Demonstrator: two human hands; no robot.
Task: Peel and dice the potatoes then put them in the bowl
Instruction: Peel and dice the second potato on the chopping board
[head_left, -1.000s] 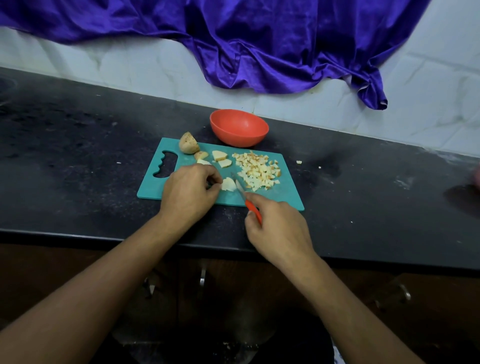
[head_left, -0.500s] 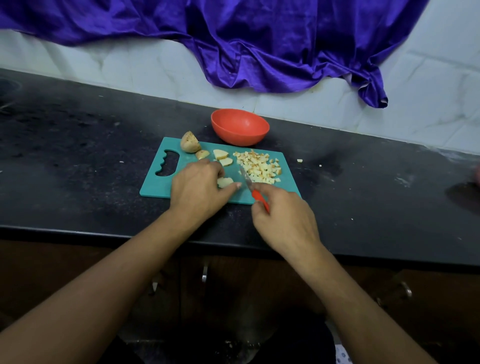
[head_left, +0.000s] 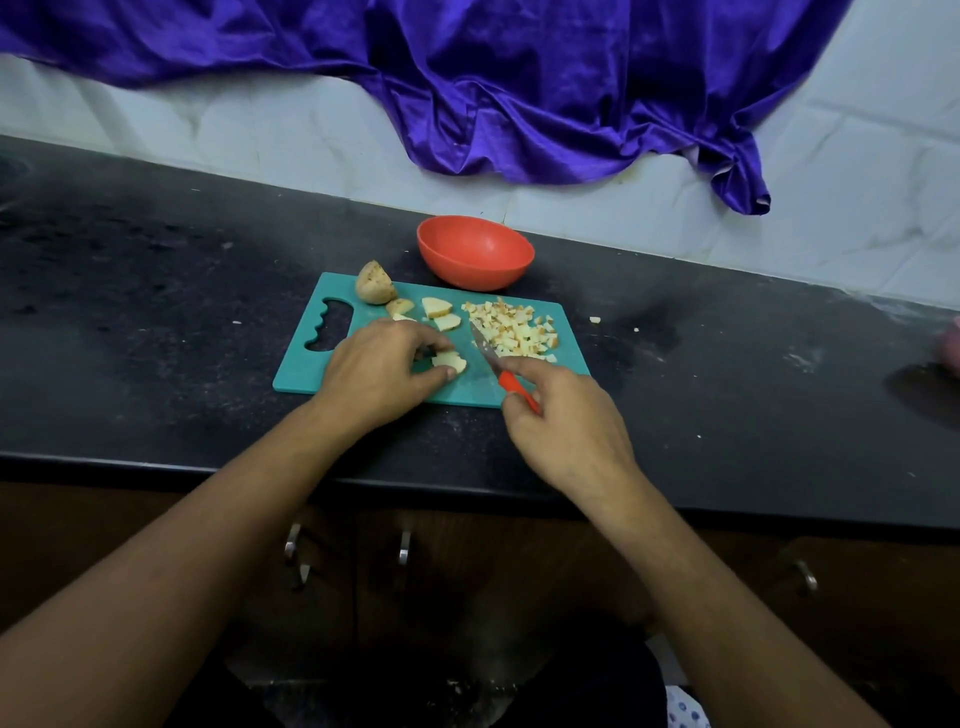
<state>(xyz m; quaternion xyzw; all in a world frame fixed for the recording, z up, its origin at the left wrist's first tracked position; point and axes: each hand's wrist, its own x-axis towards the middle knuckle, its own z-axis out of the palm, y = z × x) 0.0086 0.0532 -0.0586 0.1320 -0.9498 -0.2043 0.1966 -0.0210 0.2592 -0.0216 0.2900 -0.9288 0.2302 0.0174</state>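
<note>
Black stone counter (head_left: 156, 312), dusty and speckled, with a teal cutting board (head_left: 311, 369) on it under both hands.

Potato slice (head_left: 450, 360): pale, lies flat on the board at the fingertips of the left hand (head_left: 379, 371). Thumb and curled fingers pinch it from both sides. Its near edge is hidden by the thumb, so its full outline is unclear.

Right hand (head_left: 566, 421): just right of the slice, closed round the red handle of a small knife (head_left: 485, 348). Most of the handle is covered by the fingers. The blade points away from the hand, between the slice and the diced pile; whether its tip touches the board cannot be told.

Diced potato (head_left: 514, 330): loose heap on the board beyond the right hand, none in the bowl. Two more slices (head_left: 436, 306) and a small brown-skinned piece (head_left: 400, 306) lie beyond the left fingers. A skin-on potato chunk (head_left: 375, 283) sits at the board's far edge.

Orange bowl (head_left: 475, 252): on the counter just past the board, beyond both hands; the inside looks bare.

A few stray bits (head_left: 595, 319) lie on the counter right of the board.

Further out: white tiled wall (head_left: 260, 130) with purple cloth (head_left: 519, 78) draped over it. A pinkish object (head_left: 953, 345) far right of the right hand is cut off by the frame edge; not identifiable. Cabinet handles (head_left: 293, 540) show dimly below the counter.
</note>
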